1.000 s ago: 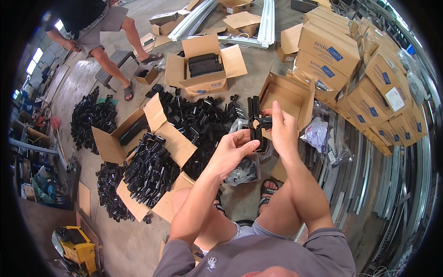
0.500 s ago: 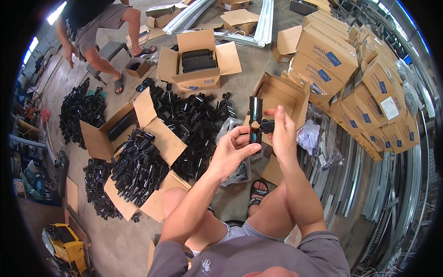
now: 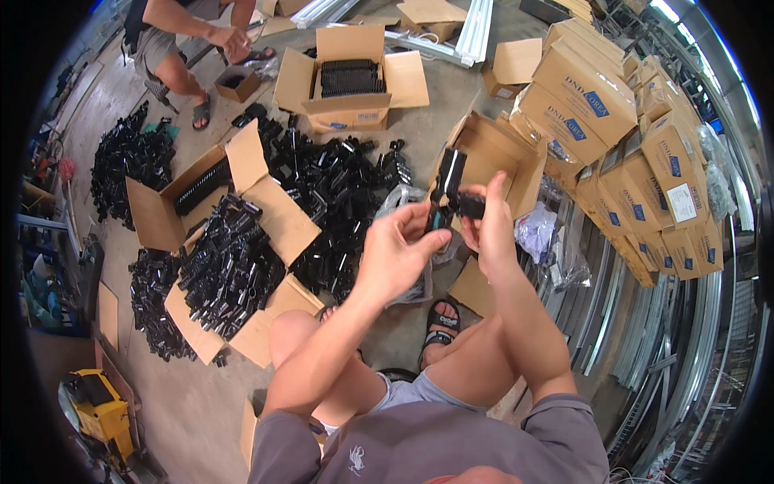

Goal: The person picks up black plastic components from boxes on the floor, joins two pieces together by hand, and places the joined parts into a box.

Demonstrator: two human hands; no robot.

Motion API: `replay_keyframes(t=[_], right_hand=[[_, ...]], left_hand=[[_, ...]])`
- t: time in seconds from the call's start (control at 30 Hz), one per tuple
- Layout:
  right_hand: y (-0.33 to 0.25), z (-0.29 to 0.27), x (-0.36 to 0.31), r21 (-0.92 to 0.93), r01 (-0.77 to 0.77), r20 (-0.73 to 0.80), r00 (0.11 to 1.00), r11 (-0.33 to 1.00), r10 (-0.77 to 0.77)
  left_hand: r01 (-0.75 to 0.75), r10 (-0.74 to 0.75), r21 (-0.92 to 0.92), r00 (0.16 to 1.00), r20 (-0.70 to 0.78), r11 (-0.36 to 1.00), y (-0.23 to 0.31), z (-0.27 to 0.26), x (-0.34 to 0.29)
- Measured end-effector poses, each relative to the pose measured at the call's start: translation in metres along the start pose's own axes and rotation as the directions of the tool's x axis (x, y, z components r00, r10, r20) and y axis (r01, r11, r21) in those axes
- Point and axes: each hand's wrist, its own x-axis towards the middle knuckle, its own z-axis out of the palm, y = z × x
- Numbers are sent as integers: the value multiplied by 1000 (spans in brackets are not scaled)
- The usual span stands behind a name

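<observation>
A glossy black tube-shaped fitting (image 3: pixel 452 171) with a short side branch is held up in front of me, tilted slightly to the right at its top. My left hand (image 3: pixel 397 252) is closed on its lower end, thumb and fingertips pinching it. At the side branch, my right hand (image 3: pixel 493 235) has its fingers curled against the part, thumb pointing up. Below and left of my hands lies a heap of similar black fittings (image 3: pixel 334 185). An open cardboard box (image 3: pixel 516 181) stands just behind the held piece.
More black fittings (image 3: pixel 226 270) spill over an open carton (image 3: pixel 153 214) at left. Another carton (image 3: pixel 351 105) holds neatly packed black parts. Stacked boxes (image 3: pixel 584 101) and metal profiles (image 3: pixel 645 339) fill the right. A co-worker's hand (image 3: pixel 230 40) shows at the far left. Plastic bags (image 3: pixel 536 234) lie nearby.
The fitting has tilted from upright to leaning right, with both hands still on it. The co-worker has bent lower, bringing their hands together. My view has shifted slightly.
</observation>
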Motion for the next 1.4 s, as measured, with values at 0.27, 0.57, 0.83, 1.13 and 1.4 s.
replay_keyframes(t=[0.27, 0.57, 0.83, 1.13, 1.4], right_hand=[[123, -19, 119, -713, -17, 254, 926, 701, 281], [292, -9, 205, -1000, -7, -10, 952, -9, 305], [288, 0, 178, -999, 30, 24, 941, -13, 337], [271, -6, 185, -994, 113, 105, 930, -3, 354], [224, 17, 168, -919, 350, 390, 877, 183, 280]], left_hand=[[-82, 199, 397, 944, -263, 914, 24, -69, 28], [-42, 228, 769, 964, -136, 637, 30, -56, 40], [-46, 151, 713, 985, -84, 700, 15, -50, 37], [-102, 224, 731, 972, -71, 675, 10, -44, 45], [-91, 242, 712, 964, -114, 696, 17, -52, 39]])
